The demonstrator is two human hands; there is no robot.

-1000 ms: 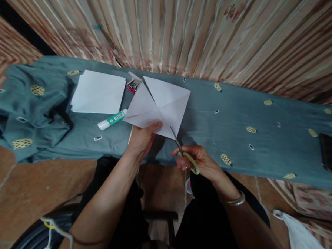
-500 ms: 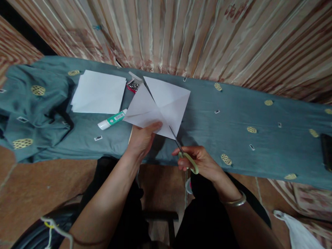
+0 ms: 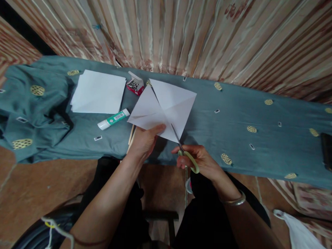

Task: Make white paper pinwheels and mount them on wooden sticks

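Observation:
A square sheet of white paper point(image 3: 175, 102) is pinched at its near edge by my left hand point(image 3: 144, 140), thumb on top and fingers beneath. Diagonal creases cross the sheet, and slits run inward from its far and left corners. My right hand point(image 3: 194, 159) grips a pair of scissors point(image 3: 191, 161) by the pale green handles. Their blades lie at the sheet's near right corner, pointing toward its middle. Just left of the sheet is a green and white glue stick point(image 3: 113, 119). Thin wooden sticks point(image 3: 131, 134) show partly from behind my left hand.
A stack of white paper point(image 3: 99, 93) lies on the left of the cloth-covered table point(image 3: 278, 145). Behind the glue stick stands an open small red box point(image 3: 135, 85) of metal pins or similar bits. A black phone point(image 3: 331, 153) rests at the right end. A striped curtain point(image 3: 176, 32) hangs behind.
My left hand has shifted the sheet slightly right and nearer the scissors, uncovering more of the red box, the glue stick's end and the sticks. My right hand has barely moved.

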